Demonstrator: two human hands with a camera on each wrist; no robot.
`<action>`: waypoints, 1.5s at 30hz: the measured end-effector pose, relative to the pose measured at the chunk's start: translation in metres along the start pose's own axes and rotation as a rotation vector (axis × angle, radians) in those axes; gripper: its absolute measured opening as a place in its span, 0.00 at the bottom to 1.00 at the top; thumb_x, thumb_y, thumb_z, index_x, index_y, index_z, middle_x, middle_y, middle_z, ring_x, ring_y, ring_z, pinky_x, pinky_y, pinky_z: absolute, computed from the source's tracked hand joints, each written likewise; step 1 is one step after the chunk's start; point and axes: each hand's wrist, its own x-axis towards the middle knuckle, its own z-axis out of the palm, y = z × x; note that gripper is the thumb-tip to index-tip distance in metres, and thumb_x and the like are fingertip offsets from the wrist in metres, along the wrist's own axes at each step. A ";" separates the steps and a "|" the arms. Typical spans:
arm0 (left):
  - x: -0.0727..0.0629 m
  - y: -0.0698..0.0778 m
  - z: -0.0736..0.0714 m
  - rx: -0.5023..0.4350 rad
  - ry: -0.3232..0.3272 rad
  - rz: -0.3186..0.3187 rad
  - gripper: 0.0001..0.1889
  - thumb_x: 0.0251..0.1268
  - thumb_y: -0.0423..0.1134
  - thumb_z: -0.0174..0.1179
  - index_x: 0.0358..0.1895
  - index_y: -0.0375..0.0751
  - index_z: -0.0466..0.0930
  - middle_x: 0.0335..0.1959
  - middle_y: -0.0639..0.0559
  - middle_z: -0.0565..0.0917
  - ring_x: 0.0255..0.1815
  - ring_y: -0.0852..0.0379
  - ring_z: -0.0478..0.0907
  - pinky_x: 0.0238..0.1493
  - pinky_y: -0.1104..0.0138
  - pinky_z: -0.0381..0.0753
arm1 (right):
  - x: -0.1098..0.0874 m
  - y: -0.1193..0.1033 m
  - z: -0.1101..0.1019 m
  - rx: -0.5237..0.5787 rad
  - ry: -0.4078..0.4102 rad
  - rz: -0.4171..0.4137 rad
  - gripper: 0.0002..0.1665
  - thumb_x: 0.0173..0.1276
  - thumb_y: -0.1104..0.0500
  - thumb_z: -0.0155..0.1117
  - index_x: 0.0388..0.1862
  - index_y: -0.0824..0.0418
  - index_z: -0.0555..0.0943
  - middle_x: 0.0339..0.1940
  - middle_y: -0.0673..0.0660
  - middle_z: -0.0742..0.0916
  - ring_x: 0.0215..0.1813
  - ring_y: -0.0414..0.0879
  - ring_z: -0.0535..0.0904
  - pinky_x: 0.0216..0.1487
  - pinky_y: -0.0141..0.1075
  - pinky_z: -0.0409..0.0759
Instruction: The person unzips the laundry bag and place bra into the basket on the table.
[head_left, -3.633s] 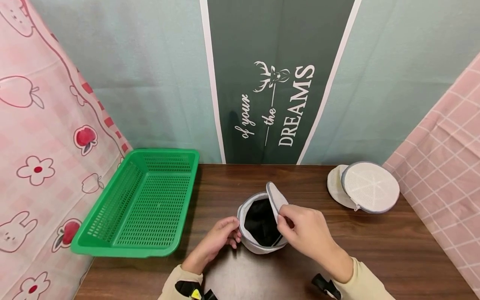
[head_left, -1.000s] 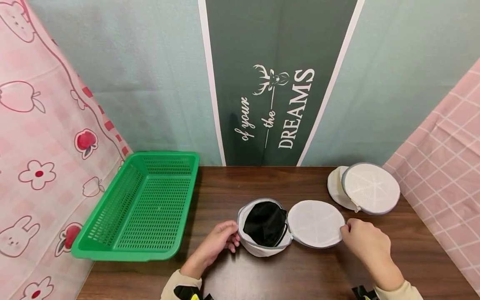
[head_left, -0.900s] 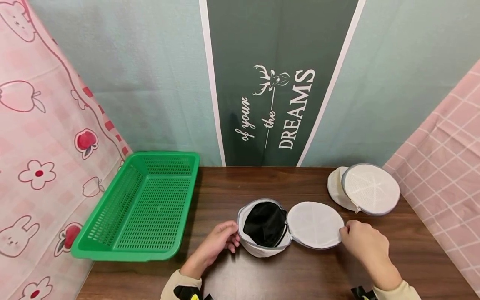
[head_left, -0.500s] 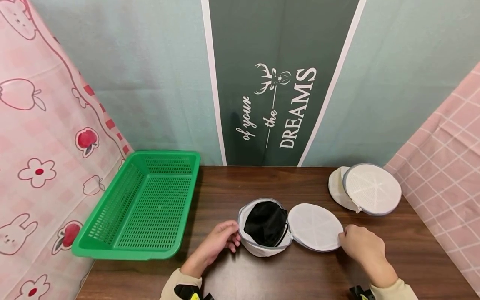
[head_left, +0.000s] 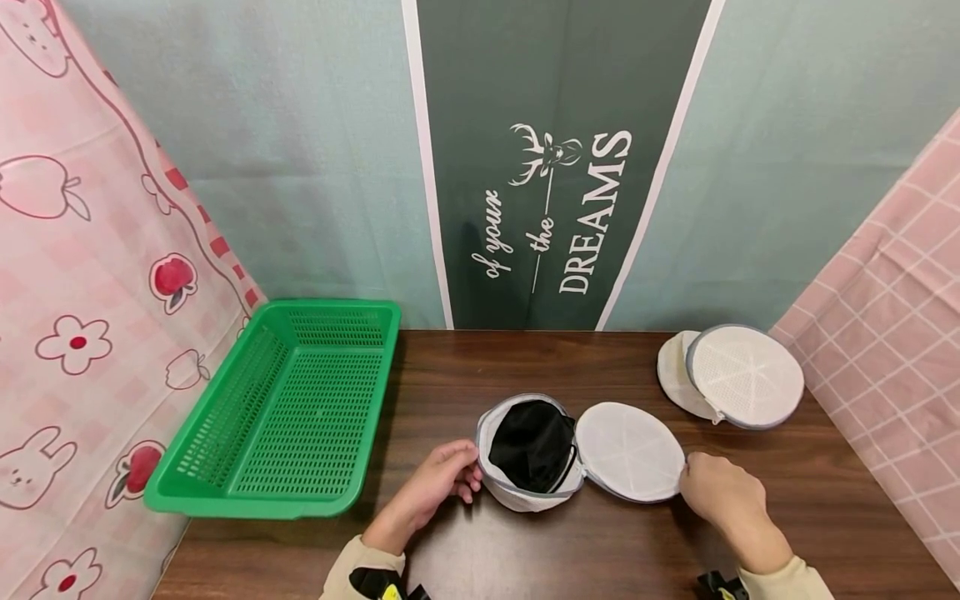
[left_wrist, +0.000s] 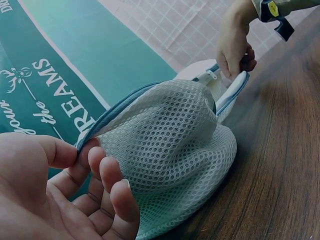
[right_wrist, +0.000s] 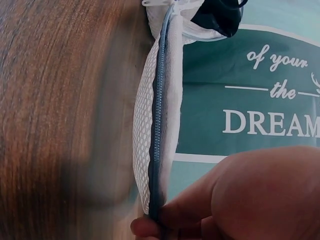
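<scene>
Partly filled by a black cloth (head_left: 529, 446), a white mesh bag (head_left: 519, 500) sits on a brown table (head_left: 450, 375), its round lid (head_left: 632, 452) folded out to the right. A person's left hand (head_left: 438, 482) pinches the bag's rim while the right hand (head_left: 723, 492) grips the lid's outer edge. A green basket (head_left: 247, 505) stands to the left.
</scene>
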 end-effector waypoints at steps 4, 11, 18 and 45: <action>0.000 0.001 0.001 -0.004 0.009 -0.008 0.09 0.76 0.34 0.49 0.33 0.40 0.73 0.27 0.53 0.76 0.26 0.62 0.74 0.25 0.73 0.76 | 0.000 0.000 0.000 0.001 -0.009 -0.001 0.24 0.74 0.60 0.38 0.42 0.74 0.80 0.41 0.79 0.83 0.41 0.79 0.80 0.34 0.68 0.77; 0.000 0.002 0.001 -0.001 0.020 -0.012 0.08 0.75 0.33 0.49 0.34 0.36 0.73 0.27 0.52 0.76 0.26 0.61 0.74 0.25 0.73 0.76 | 0.001 0.003 0.000 0.004 0.002 -0.003 0.22 0.75 0.57 0.43 0.44 0.72 0.81 0.42 0.79 0.83 0.41 0.79 0.80 0.34 0.67 0.77; 0.000 0.001 0.001 0.001 0.020 -0.013 0.09 0.75 0.32 0.49 0.34 0.33 0.72 0.27 0.52 0.76 0.26 0.61 0.74 0.25 0.73 0.76 | 0.000 0.001 -0.001 0.026 0.058 -0.018 0.20 0.74 0.53 0.51 0.45 0.69 0.81 0.40 0.77 0.84 0.37 0.75 0.81 0.30 0.64 0.76; 0.000 -0.001 0.002 0.008 0.029 -0.024 0.07 0.75 0.33 0.50 0.35 0.39 0.74 0.27 0.53 0.76 0.26 0.62 0.74 0.25 0.73 0.76 | -0.020 -0.066 0.029 0.692 -0.268 -0.386 0.30 0.84 0.47 0.47 0.24 0.63 0.78 0.12 0.50 0.77 0.12 0.38 0.68 0.13 0.33 0.70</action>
